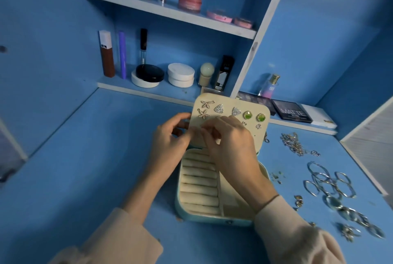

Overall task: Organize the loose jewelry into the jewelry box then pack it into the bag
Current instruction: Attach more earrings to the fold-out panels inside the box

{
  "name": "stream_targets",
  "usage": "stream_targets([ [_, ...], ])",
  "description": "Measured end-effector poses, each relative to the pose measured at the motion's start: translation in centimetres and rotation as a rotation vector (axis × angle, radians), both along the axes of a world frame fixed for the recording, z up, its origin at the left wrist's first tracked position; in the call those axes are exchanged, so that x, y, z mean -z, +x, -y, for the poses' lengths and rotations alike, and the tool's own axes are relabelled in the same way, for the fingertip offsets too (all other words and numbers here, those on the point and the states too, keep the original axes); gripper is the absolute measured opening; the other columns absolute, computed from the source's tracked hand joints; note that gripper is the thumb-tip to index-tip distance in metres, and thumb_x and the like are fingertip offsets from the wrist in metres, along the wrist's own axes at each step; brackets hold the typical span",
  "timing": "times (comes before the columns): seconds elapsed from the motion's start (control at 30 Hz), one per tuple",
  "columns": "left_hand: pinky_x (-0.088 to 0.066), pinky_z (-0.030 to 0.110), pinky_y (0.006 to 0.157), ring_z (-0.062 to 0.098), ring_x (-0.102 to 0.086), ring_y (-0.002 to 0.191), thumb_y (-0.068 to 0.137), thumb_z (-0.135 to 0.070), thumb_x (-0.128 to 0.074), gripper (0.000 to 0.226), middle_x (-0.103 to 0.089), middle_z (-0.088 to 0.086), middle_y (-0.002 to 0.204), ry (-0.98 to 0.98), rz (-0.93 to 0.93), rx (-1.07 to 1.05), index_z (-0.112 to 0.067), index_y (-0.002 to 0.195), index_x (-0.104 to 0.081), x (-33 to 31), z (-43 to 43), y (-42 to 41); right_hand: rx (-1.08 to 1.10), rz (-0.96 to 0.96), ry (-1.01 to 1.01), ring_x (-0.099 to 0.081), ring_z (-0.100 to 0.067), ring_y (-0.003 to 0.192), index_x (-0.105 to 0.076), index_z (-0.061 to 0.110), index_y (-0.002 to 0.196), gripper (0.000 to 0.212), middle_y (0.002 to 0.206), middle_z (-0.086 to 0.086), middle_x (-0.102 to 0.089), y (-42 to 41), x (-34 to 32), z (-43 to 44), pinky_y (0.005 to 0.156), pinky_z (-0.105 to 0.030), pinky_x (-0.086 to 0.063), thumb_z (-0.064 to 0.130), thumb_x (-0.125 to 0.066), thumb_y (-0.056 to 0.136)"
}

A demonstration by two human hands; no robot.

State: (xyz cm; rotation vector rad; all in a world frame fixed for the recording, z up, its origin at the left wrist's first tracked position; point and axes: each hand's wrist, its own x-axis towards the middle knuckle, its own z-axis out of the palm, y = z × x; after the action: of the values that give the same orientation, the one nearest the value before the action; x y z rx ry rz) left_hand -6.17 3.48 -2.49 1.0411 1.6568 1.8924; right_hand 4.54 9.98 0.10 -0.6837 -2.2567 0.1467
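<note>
A person in pale sleeves is working at a blue desk [85, 168]. An open jewelry box [212, 220] is lying just in front of them, its ring rolls bare. Both hands are meeting above it at the box's raised earring panel [231, 102].

To do this step well, one hand should be bracing the panel from behind. The other should be pushing the post straight through, clear of the green earrings [247, 115] already pinned.

The left hand [170, 136] is curling round the panel's left edge, gripping it. The right hand [229, 138] is pressing pinched fingertips to the panel's face. What they are pinching is too small to make out.

To the right, hoops [327, 181] and a chain pile [292, 142] are lying loose on the desk. Beyond, shelves [165, 12] of cosmetics are lining the wall. No bag is showing.
</note>
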Motion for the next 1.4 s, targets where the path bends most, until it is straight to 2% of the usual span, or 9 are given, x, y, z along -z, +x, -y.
stream_targets([
  [0.4,-0.044,0.008,0.062,-0.002,-0.059,0.073,0.085,-0.005,-0.063,0.032,-0.068,-0.009,0.079,-0.003,0.030,0.019,-0.037,0.088,-0.065,-0.5,0.3,0.2,0.030,-0.005,-0.037,-0.058,-0.019,0.072,-0.072,0.015,0.082,0.012,0.076,0.002,-0.067,0.0,-0.3,0.0,0.059,-0.029,-0.046,0.020,-0.061,0.078],
  [0.53,-0.050,0.019,0.068,0.010,-0.063,0.080,0.084,-0.007,-0.065,0.031,-0.069,-0.007,0.082,-0.016,0.033,0.025,-0.038,0.090,-0.066,-0.1,0.2,0.1,-0.003,-0.050,-0.170,-0.053,-0.013,0.064,-0.074,0.015,0.088,0.020,0.069,0.004,-0.062,1.6,-1.0,0.1,0.059,-0.029,-0.045,0.019,-0.056,0.079],
  [0.6,-0.050,0.024,0.070,0.013,-0.063,0.081,0.083,-0.008,-0.067,0.027,-0.070,-0.007,0.083,-0.025,0.031,0.020,-0.034,0.092,-0.067,0.1,0.1,0.1,-0.019,-0.054,-0.250,-0.053,-0.006,0.061,-0.074,0.017,0.089,0.016,0.066,0.013,-0.060,2.8,-1.6,-0.1,0.060,-0.018,-0.042,0.016,-0.060,0.081],
  [0.67,-0.048,0.020,0.066,0.012,-0.063,0.077,0.083,-0.010,-0.068,0.024,-0.070,-0.007,0.082,-0.026,0.030,0.007,-0.032,0.092,-0.067,0.1,0.0,0.1,-0.032,-0.045,-0.350,-0.053,0.000,0.059,-0.074,0.019,0.090,0.016,0.059,0.020,-0.055,4.1,-2.1,-0.4,0.057,-0.009,-0.037,0.007,-0.065,0.083],
  [0.73,-0.045,0.015,0.063,0.011,-0.062,0.075,0.082,-0.011,-0.069,0.022,-0.070,-0.007,0.081,-0.021,0.015,-0.003,-0.032,0.091,-0.066,0.1,0.0,0.2,-0.037,-0.026,-0.412,-0.051,-0.001,0.055,-0.074,0.021,0.087,0.020,0.056,0.014,-0.055,5.4,-2.5,-0.6,0.056,-0.007,-0.036,0.004,-0.065,0.083],
  [0.83,-0.044,0.017,0.063,0.015,-0.063,0.074,0.083,-0.014,-0.071,0.019,-0.070,-0.007,0.079,-0.009,-0.030,-0.023,-0.031,0.088,-0.066,0.2,-0.1,0.1,-0.014,0.031,-0.432,-0.050,-0.002,0.050,-0.073,0.021,0.085,0.017,0.060,0.002,-0.060,7.4,-3.0,-1.1,0.052,-0.008,-0.035,0.006,-0.065,0.084],
  [1.07,-0.043,0.016,0.061,0.006,-0.058,0.066,0.083,-0.013,-0.070,0.017,-0.068,-0.007,0.076,0.020,-0.066,-0.027,-0.029,0.087,-0.065,0.5,-0.1,-0.1,0.094,0.187,-0.451,-0.052,-0.006,0.060,-0.070,0.024,0.082,0.015,0.066,-0.003,-0.061,12.1,-3.0,-4.0,0.057,-0.010,-0.039,0.009,-0.065,0.084],
  [1.23,-0.046,0.024,0.066,0.009,-0.059,0.069,0.082,-0.013,-0.071,0.021,-0.069,-0.006,0.076,0.026,-0.075,-0.035,-0.033,0.085,-0.064,0.5,-0.2,-0.2,0.154,0.411,-0.465,-0.061,-0.014,0.073,-0.066,0.034,0.076,0.025,0.077,-0.001,-0.069,14.6,-2.3,-6.4,0.067,-0.017,-0.044,0.011,-0.066,0.083],
  [1.4,-0.044,0.018,0.064,0.004,-0.058,0.067,0.082,-0.013,-0.070,0.022,-0.068,-0.018,0.072,0.028,-0.077,-0.031,-0.034,0.084,-0.063,0.5,-0.2,-0.1,0.174,0.555,-0.512,-0.065,-0.015,0.073,-0.064,0.036,0.075,0.027,0.077,0.007,-0.069,15.5,-1.5,-7.1,0.067,-0.012,-0.044,0.011,-0.065,0.082],
])
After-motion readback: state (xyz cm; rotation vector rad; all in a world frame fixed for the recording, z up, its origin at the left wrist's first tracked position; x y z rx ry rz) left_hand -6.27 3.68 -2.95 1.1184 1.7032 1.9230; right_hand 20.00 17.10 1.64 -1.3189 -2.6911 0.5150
